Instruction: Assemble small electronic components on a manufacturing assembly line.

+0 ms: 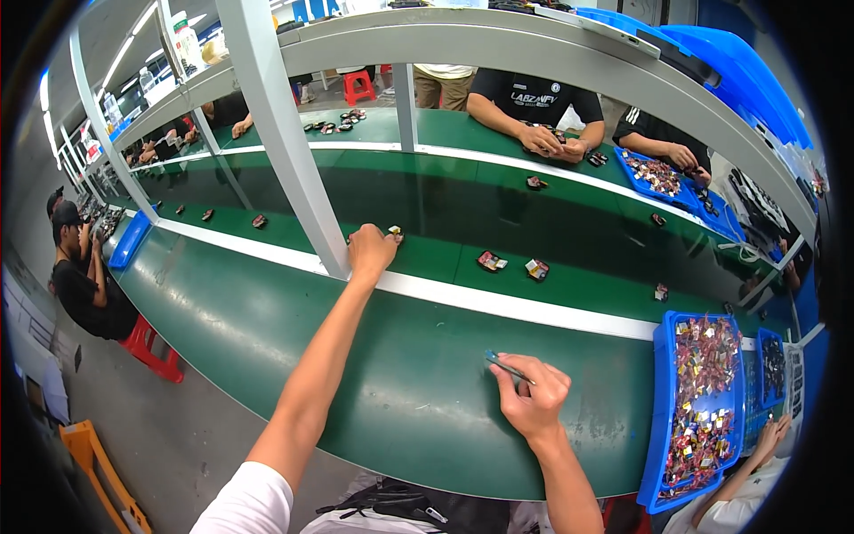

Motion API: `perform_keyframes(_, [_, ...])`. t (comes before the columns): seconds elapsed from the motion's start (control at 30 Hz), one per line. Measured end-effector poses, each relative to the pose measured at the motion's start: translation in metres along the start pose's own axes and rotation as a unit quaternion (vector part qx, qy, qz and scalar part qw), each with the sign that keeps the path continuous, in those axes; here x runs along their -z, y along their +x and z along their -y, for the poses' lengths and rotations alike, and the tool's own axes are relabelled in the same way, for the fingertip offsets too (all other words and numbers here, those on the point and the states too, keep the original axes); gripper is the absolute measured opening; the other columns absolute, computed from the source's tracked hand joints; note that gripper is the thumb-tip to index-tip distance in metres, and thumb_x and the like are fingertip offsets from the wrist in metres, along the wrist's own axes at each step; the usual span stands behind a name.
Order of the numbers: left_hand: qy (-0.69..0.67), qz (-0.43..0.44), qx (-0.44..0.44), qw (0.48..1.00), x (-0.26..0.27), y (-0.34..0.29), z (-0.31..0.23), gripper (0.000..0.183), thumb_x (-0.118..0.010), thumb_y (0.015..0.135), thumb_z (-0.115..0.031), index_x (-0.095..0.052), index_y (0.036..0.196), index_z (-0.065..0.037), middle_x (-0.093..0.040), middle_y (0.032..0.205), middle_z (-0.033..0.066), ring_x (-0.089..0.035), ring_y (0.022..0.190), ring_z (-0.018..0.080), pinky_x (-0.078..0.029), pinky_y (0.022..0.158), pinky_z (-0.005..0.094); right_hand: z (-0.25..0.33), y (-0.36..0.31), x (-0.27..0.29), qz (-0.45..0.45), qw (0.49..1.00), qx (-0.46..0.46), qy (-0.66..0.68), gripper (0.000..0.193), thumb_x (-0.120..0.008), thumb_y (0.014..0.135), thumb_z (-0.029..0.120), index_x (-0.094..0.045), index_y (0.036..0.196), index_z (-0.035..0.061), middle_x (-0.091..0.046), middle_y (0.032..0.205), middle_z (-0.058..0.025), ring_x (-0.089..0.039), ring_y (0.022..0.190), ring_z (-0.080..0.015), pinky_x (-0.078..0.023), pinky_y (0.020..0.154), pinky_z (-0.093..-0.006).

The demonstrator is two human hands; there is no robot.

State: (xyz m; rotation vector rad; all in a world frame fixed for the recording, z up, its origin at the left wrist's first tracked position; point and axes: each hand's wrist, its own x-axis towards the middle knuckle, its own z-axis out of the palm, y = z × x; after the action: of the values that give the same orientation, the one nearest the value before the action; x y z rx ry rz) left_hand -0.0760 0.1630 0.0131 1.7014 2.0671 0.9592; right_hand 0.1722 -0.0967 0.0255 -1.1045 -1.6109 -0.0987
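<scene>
While at left hand (371,249) fingertips, small part (395,233) lies

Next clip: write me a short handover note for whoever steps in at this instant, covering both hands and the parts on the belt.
Left hand: stretched out over the white divider strip, at a small part on the green conveyor belt; grip unclear.
Right hand: on the near green table, closed on tweezers.
Two more small parts lie further right on the belt.
Blue tray of parts sits right.
</scene>
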Motion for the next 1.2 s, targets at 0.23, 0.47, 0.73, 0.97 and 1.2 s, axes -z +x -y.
perform_keyframes(0.23, [-0.159,0.039,0.056,0.985,-0.006,0.011,-0.009,0.020,-0.072,0.086,-0.011,-0.069,0.073,0.003,-0.073,0.069,0.0109,-0.069,0.050,0.0163,-0.058,0.052,0.0274,-0.001,-0.001,0.000,0.012,1.000,-0.007,-0.009,0.017,-0.084,0.071,-0.002,-0.072,0.083,0.0038,-0.076,0.081,-0.0063,-0.040,0.039,-0.0075,-0.033,0.041,-0.0238])
perform_keyframes(0.47, [-0.194,0.046,0.065,0.978,-0.012,0.020,0.005,0.015,-0.073,0.087,-0.008,-0.068,0.080,0.004,-0.071,0.069,0.0103,-0.065,0.050,0.0131,-0.052,0.047,0.0265,0.000,0.000,-0.001,0.011,1.000,-0.008,-0.009,0.017,-0.084,0.071,-0.001,-0.073,0.083,0.0037,-0.076,0.080,-0.0061,-0.040,0.039,-0.0075,-0.033,0.041,-0.0239])
perform_keyframes(0.73, [-0.258,0.206,-0.057,0.942,0.022,-0.061,-0.037,0.012,-0.069,0.091,-0.010,-0.066,0.090,0.002,-0.070,0.072,0.0064,-0.058,0.050,0.0082,-0.039,0.041,0.0250,-0.004,-0.002,0.003,0.047,0.992,-0.117,0.002,0.019,-0.085,0.072,-0.001,-0.074,0.086,0.0047,-0.076,0.080,-0.0063,-0.055,0.048,-0.0083,-0.041,0.047,-0.0221])
perform_keyframes(0.97, [-0.257,0.288,-0.095,0.918,0.029,-0.158,-0.035,0.012,-0.069,0.093,-0.006,-0.072,0.096,0.005,-0.072,0.073,0.0109,-0.066,0.062,0.0097,-0.050,0.056,0.0256,-0.013,-0.001,-0.011,0.004,0.894,-0.346,0.285,0.014,-0.079,0.083,-0.006,-0.070,0.093,-0.0031,-0.071,0.087,-0.0056,-0.046,0.054,0.0008,-0.032,0.048,-0.0166])
perform_keyframes(1.2, [-0.276,0.220,-0.250,0.901,0.002,-0.167,-0.015,0.014,-0.072,0.092,-0.003,-0.073,0.102,0.005,-0.072,0.084,0.0117,-0.064,0.058,0.0099,-0.047,0.051,0.0242,-0.021,-0.008,-0.035,0.023,0.900,-0.348,0.262,0.013,-0.080,0.083,-0.005,-0.070,0.091,-0.0022,-0.063,0.074,0.0021,-0.043,0.052,0.0021,-0.029,0.047,-0.0174])
